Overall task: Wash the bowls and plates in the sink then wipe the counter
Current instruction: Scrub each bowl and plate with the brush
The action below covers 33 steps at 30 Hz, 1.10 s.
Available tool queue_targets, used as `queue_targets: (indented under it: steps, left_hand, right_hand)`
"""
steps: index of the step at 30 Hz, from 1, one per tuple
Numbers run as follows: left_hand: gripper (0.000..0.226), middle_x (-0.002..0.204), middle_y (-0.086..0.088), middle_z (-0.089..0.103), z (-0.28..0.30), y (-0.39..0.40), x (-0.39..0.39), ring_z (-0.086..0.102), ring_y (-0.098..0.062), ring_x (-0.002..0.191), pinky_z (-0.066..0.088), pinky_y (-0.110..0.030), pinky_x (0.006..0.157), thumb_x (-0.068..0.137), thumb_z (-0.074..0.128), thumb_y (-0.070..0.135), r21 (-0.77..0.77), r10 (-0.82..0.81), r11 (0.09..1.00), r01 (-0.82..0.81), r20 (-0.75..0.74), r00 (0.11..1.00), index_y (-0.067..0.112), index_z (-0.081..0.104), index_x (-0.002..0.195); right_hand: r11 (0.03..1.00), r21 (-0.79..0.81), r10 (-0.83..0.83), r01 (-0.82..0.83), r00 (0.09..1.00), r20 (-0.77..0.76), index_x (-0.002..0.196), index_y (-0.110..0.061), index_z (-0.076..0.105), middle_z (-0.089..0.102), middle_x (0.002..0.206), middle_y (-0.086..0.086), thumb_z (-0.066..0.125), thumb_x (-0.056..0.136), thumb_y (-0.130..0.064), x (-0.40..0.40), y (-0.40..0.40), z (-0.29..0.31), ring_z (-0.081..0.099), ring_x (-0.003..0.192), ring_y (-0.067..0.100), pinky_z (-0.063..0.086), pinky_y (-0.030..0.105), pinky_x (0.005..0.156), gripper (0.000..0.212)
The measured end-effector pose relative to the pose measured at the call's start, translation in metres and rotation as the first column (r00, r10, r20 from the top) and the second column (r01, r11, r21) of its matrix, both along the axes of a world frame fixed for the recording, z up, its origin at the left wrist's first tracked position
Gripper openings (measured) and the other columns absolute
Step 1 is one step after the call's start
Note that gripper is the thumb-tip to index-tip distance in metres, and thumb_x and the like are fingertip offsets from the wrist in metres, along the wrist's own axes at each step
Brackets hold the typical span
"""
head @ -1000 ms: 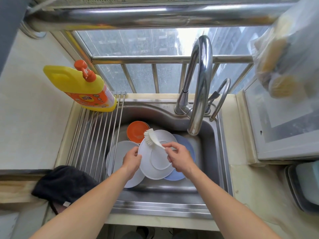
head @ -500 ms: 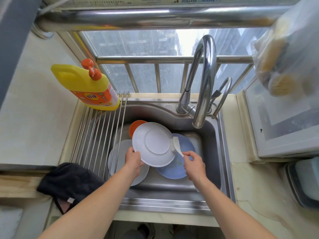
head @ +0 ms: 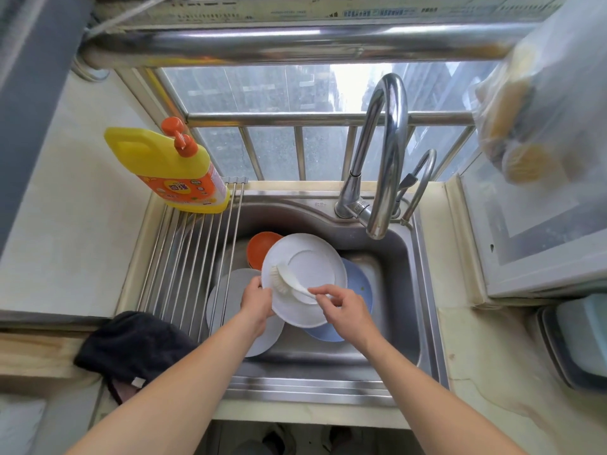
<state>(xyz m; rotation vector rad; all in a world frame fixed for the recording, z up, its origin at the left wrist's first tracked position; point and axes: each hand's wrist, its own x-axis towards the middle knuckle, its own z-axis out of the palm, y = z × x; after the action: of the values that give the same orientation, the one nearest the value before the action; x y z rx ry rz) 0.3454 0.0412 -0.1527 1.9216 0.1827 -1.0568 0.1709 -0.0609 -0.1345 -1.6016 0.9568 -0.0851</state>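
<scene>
Left hand [head: 257, 302] gripping the left rim of a white plate [head: 303, 279] held over the steel sink [head: 399, 290], right hand [head: 345, 308] pinching a white dish brush [head: 286, 281] with bristles on that plate; blue plate [head: 359, 285], grey plate [head: 230, 300] and orange bowl [head: 261, 246] lying beneath; yellow detergent bottle [head: 170, 169] on the drying rack's [head: 190, 257] far end.

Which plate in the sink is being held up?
The white plate: left hand grips its rim, right hand holds the dish brush on it. The blue plate and grey plate lie below.
</scene>
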Motion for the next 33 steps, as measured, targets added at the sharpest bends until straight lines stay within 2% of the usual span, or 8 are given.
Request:
queue_targets:
  steps: [4, 9, 13, 16, 19, 25, 30, 33]
  left_hand:
    - [0.023, 0.105, -0.006, 0.066, -0.005, 0.003, -0.004, 0.065, -0.025, 0.096, 0.061, -0.051, 0.085, 0.098, 0.041, 0.005, 0.029, -0.058, 0.998, 0.058, 0.006, 0.998, 0.017, 0.059, 0.107]
    - [0.017, 0.106, -0.005, 0.069, -0.009, 0.008, -0.002, 0.067, -0.028, 0.097, 0.061, -0.053, 0.084, 0.099, 0.049, 0.014, 0.045, -0.046, 0.998, 0.045, 0.016, 0.999, 0.022, 0.060, 0.109]
    - [0.018, 0.105, -0.003, 0.067, -0.007, 0.009, 0.003, 0.067, -0.026, 0.095, 0.062, -0.047, 0.081, 0.100, 0.047, 0.011, 0.031, 0.017, 0.999, -0.017, 0.002, 1.000, 0.020, 0.058, 0.112]
    - [0.021, 0.105, -0.003, 0.067, -0.008, 0.008, 0.005, 0.067, -0.025, 0.095, 0.062, -0.044, 0.076, 0.099, 0.046, 0.008, 0.042, -0.002, 0.999, 0.001, 0.011, 1.000, 0.019, 0.058, 0.113]
    - [0.023, 0.106, -0.004, 0.067, -0.006, 0.005, 0.003, 0.067, -0.026, 0.095, 0.062, -0.044, 0.077, 0.100, 0.044, 0.006, 0.047, -0.013, 0.999, 0.013, -0.001, 1.000, 0.022, 0.057, 0.109]
    - [0.022, 0.108, -0.002, 0.069, -0.003, 0.007, 0.006, 0.069, -0.024, 0.094, 0.060, -0.034, 0.063, 0.101, 0.049, 0.011, 0.036, 0.009, 0.999, -0.008, -0.024, 1.000, 0.021, 0.056, 0.119]
    - [0.025, 0.110, -0.003, 0.067, -0.002, 0.010, 0.003, 0.068, -0.023, 0.095, 0.059, -0.032, 0.061, 0.101, 0.044, 0.006, 0.036, 0.043, 0.999, -0.041, -0.039, 0.998, 0.020, 0.055, 0.119]
    - [0.025, 0.110, -0.004, 0.069, -0.003, 0.009, 0.000, 0.069, -0.022, 0.094, 0.060, -0.033, 0.065, 0.102, 0.044, 0.005, 0.037, 0.003, 0.999, -0.001, -0.067, 0.998, 0.017, 0.056, 0.120]
  right_hand:
    - [0.974, -0.158, -0.177, 0.166, 0.982, -0.062, 0.106, -0.038, 0.075, 0.062, 0.063, -0.018, 0.057, 0.098, -0.033, 0.016, -0.005, -0.002, 0.057, 0.064, 0.003, 0.044, 0.019, 0.064, 0.021]
    - [0.928, -0.271, -0.321, 0.255, 0.918, -0.234, 0.113, -0.034, 0.071, 0.073, 0.102, 0.000, 0.046, 0.099, -0.031, 0.008, -0.019, -0.010, 0.064, 0.095, 0.027, 0.053, 0.036, 0.078, 0.029]
    - [0.941, -0.232, -0.306, 0.244, 0.907, -0.288, 0.109, -0.037, 0.069, 0.070, 0.090, 0.000, 0.045, 0.098, -0.033, -0.010, -0.020, -0.020, 0.065, 0.081, 0.027, 0.053, 0.034, 0.067, 0.026]
    - [0.968, -0.143, -0.229, 0.206, 0.958, -0.171, 0.106, -0.039, 0.071, 0.064, 0.069, -0.010, 0.053, 0.097, -0.034, -0.012, -0.017, -0.023, 0.059, 0.067, 0.014, 0.045, 0.027, 0.062, 0.021]
    - [0.996, -0.087, -0.020, 0.015, 0.998, -0.058, 0.107, -0.040, 0.074, 0.046, 0.052, -0.011, 0.059, 0.098, -0.035, -0.007, -0.009, -0.019, 0.042, 0.053, 0.007, 0.036, 0.022, 0.057, 0.018]
    - [0.972, -0.198, -0.169, 0.127, 0.963, -0.212, 0.109, -0.035, 0.072, 0.065, 0.073, -0.007, 0.053, 0.098, -0.034, -0.015, -0.022, -0.025, 0.058, 0.063, 0.012, 0.043, 0.029, 0.061, 0.022]
    - [0.995, -0.048, 0.080, -0.084, 0.994, -0.080, 0.104, -0.042, 0.074, 0.051, 0.057, -0.009, 0.061, 0.095, -0.037, -0.019, -0.017, -0.026, 0.047, 0.055, 0.011, 0.042, 0.030, 0.060, 0.016]
    - [0.988, -0.137, -0.089, 0.072, 0.988, -0.127, 0.109, -0.038, 0.072, 0.067, 0.075, -0.011, 0.056, 0.099, -0.037, -0.016, -0.020, -0.026, 0.059, 0.068, 0.008, 0.048, 0.029, 0.067, 0.019]
